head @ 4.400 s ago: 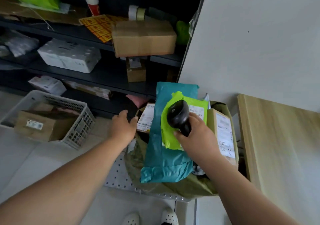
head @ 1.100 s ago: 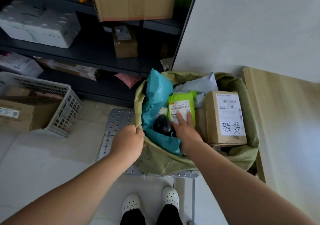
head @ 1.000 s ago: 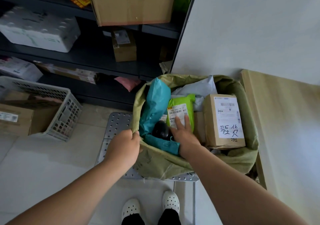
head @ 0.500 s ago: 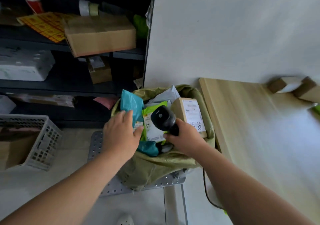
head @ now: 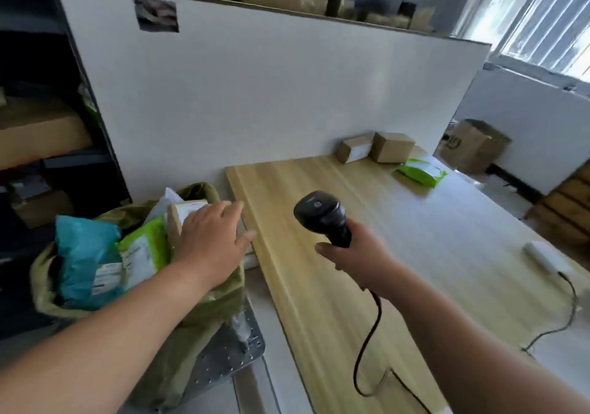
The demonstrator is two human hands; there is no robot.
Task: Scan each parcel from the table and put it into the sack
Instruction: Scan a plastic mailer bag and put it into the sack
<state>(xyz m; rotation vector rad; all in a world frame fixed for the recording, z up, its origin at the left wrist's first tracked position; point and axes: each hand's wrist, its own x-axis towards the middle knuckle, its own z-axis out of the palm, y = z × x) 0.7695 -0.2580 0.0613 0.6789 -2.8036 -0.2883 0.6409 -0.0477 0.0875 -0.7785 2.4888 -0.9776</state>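
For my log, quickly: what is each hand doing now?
Left hand: open, fingers spread above the olive woven sack, holding nothing.
Right hand: closed around the black handheld barcode scanner.

A long, pale wooden table ran along the foot of a white partition board. Hard against that board, at the table's far end, sat two small brown cardboard boxes touching side by side, the left one showing a white label. Just out from the board beyond them lay a flat lime-green plastic mailer bag, apart from the boxes. Far from the board, near the table's opposite long edge, rested a small white oblong device, and a thin black cable trailed from it over the wood.
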